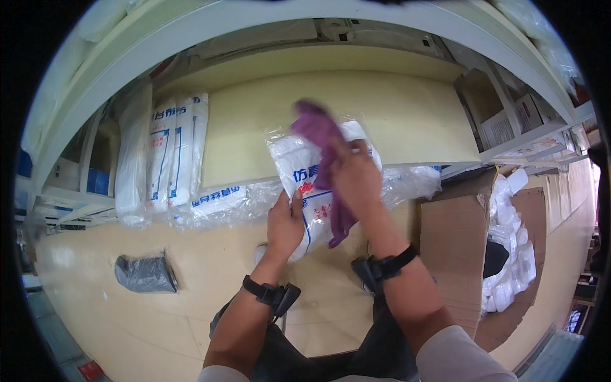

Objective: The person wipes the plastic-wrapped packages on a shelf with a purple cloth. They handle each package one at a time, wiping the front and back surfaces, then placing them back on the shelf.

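My left hand point(285, 224) grips a flat white packet point(313, 213) in clear plastic wrap by its left edge, thumb on the front. Blue and red print covers its face, and it is tilted in front of a shelf. My right hand point(358, 181) is closed on a purple cloth point(318, 137) that lies across the packet's front. The cloth's upper end is blurred by motion, and its lower end hangs below my fingers. Both wrists wear black straps with small devices.
Similar packets point(162, 149) stand upright at the left of the pale shelf point(420, 114); more lie along a lower level point(223, 204). An open cardboard box point(452, 245) with white plastic-wrapped items stands at right. A dark wrapped bundle point(146, 274) lies on the floor at left.
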Demonstrator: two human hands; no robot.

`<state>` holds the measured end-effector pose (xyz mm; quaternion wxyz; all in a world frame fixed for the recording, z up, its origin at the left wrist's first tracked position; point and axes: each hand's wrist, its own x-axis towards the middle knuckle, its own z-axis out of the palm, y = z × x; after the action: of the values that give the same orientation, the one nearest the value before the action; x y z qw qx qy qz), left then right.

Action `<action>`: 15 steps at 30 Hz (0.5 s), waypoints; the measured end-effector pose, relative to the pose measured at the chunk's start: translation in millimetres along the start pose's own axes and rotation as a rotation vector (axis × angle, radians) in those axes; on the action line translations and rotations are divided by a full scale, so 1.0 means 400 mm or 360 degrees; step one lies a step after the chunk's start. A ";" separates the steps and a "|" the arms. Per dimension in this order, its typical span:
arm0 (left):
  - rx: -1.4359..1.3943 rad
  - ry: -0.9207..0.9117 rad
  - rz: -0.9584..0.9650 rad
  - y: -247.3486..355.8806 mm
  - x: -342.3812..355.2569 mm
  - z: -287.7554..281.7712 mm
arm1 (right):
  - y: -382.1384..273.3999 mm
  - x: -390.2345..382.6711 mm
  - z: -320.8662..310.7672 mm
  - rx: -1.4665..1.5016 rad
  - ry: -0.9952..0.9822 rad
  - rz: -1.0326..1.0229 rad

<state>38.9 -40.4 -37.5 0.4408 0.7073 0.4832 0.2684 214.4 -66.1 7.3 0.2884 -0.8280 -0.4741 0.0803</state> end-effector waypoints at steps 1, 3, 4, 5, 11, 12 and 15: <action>-0.0113 -0.0007 0.0027 0.001 0.005 0.008 | 0.060 0.030 -0.008 -0.0100 0.0125 0.0130; -0.0324 -0.0008 0.0034 -0.016 -0.004 0.005 | 0.137 0.057 -0.046 -0.0326 0.0212 0.0373; -0.0349 -0.0018 0.0017 -0.018 -0.004 0.004 | 0.168 0.062 -0.066 -0.0358 0.0235 0.0488; -0.0355 0.0024 0.0034 -0.018 0.001 0.003 | 0.196 0.067 -0.079 -0.0366 0.0310 0.0517; -0.0572 0.0198 0.0146 0.024 0.028 -0.016 | 0.100 0.017 -0.114 0.0386 0.0471 -0.0055; -0.0691 0.0265 0.0169 0.043 0.022 -0.001 | 0.047 -0.007 -0.118 0.0511 0.0437 -0.0256; -0.0721 0.0366 0.0333 0.105 -0.015 0.007 | -0.107 -0.098 -0.115 0.0463 0.0092 -0.0371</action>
<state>57.7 -53.0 -1.5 0.4999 0.6017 0.3819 0.4922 180.4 -100.9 63.4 0.4259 -0.7191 -0.5417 0.0901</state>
